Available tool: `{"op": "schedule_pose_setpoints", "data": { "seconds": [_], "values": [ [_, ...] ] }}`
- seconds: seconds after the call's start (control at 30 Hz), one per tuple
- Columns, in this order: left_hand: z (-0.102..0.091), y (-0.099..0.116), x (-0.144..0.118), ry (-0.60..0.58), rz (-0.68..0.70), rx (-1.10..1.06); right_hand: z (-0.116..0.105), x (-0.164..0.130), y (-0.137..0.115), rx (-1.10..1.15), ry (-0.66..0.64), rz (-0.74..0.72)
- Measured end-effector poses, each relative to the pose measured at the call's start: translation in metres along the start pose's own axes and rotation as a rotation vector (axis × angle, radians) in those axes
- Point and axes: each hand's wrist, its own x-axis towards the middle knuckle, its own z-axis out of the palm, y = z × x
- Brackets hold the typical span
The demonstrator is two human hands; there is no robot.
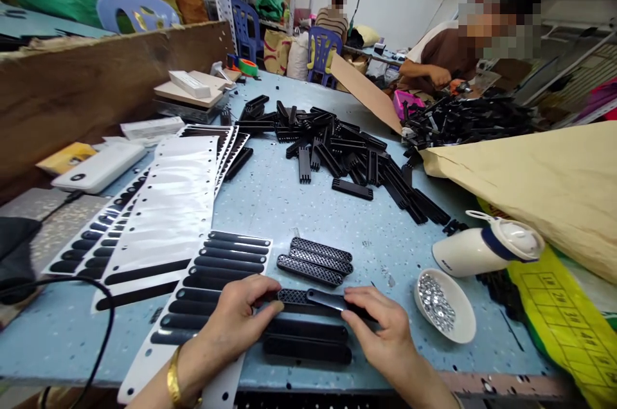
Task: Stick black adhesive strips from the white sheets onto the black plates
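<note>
My left hand pinches one end of a long black piece with a crosshatched face. At the other end my right hand grips a smooth black strip, which lies at a slight angle over that piece. The fingers of both hands are closed. Just beyond them lie several crosshatched black pieces side by side. Nearer to me, two smooth-faced black pieces lie parallel. Beside my left hand is a white backing sheet with rows of black strips, partly covered by my left forearm.
More strip sheets overlap at left, near a white power bank and cable. A loose heap of black slotted pieces lies farther back. At right are a bowl of small metal parts and a white bottle. Two people sit beyond.
</note>
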Motion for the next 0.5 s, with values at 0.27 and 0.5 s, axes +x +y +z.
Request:
{"op": "schedule_pose_setpoints", "data": {
  "seconds": [0.27,0.5],
  "values": [
    [0.0,-0.001,0.001,0.002,0.003,-0.025,0.013,0.013,-0.013,-0.087,-0.041,-0.138],
    [0.002,-0.003,0.0,-0.02,-0.01,-0.077,0.024,0.015,-0.012,-0.062,-0.066,-0.076]
  ]
}}
